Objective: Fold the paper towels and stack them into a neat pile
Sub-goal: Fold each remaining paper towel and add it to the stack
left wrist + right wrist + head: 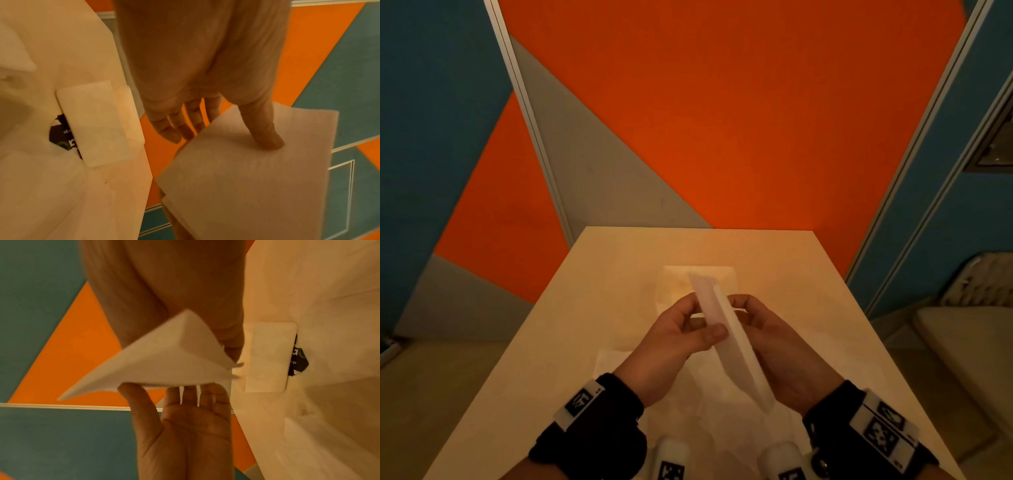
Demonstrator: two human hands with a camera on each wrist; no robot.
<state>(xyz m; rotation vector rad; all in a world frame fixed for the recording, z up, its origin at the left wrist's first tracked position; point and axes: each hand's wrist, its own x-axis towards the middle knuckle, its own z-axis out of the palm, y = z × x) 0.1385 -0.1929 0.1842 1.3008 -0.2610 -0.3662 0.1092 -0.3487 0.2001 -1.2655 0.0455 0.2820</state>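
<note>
I hold a folded white paper towel (732, 342) on edge above the table, between both hands. My left hand (709, 317) pinches it, thumb (271, 142) on its near face and fingers (176, 133) behind. My right hand (743, 308) grips the other side with curled fingers. The right wrist view shows the towel (164, 363) partly folded, with one flap standing off. A small pile of folded towels (702, 277) lies on the table beyond my hands, also seen as the pile (96, 123) from the left wrist.
Loose unfolded towels (613, 359) lie on the pale table (825, 308) under my wrists. A dark packet (61, 138) pokes out beside the pile. The table's far edge meets an orange and teal floor. A chair (962, 329) stands to the right.
</note>
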